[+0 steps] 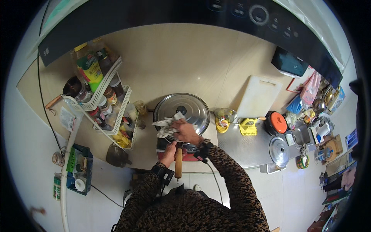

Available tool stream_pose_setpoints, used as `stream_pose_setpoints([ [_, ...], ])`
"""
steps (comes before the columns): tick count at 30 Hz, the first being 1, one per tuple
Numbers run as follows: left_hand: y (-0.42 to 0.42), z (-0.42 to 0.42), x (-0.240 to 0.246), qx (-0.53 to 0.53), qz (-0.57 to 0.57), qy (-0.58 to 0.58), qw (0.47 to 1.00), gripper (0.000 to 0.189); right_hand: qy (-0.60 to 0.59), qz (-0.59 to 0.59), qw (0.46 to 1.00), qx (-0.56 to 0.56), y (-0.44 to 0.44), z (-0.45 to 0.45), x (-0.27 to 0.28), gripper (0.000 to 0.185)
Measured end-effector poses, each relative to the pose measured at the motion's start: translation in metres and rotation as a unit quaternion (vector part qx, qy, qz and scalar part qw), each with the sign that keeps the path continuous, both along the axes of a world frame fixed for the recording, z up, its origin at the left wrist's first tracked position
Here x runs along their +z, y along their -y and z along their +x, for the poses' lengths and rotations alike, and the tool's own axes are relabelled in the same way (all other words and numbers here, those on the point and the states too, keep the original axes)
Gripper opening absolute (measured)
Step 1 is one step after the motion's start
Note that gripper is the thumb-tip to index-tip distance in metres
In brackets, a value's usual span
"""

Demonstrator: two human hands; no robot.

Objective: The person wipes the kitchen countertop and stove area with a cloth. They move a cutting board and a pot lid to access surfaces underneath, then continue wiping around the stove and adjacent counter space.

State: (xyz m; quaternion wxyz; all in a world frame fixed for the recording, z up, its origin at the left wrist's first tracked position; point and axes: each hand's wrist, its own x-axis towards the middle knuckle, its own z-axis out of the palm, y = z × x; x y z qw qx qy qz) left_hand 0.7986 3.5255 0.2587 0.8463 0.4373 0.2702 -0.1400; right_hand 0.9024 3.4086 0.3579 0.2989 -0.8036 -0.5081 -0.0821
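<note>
A pan with a domed metal-and-glass lid sits on the stove before me. My right hand presses a crumpled white cloth on the near left part of the lid, beside its black knob. Close below it, my left hand is at the near edge of the stove, by the base of the pan's wooden handle. Whether its fingers close round the handle is not clear, since they are partly hidden. Both wrists wear black devices.
A white tiered rack of bottles and jars stands left. To the right are a white cutting board, yellow holders, a black pot with an orange lid, a metal lid and a sink. A dark range hood hangs above.
</note>
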Motion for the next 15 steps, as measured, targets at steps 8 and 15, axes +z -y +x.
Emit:
stream_pose_setpoints([
  [8,-0.008,0.0,0.016,-0.025,-0.017,-0.006,1.0,0.056,-0.159,0.24,0.864,-0.413,0.151,0.07,-0.061,0.038],
  [15,-0.006,-0.057,0.082,-0.169,0.189,0.012,0.967,0.057,-0.352,0.218,0.78,-0.468,0.2,0.021,-0.131,0.041],
])
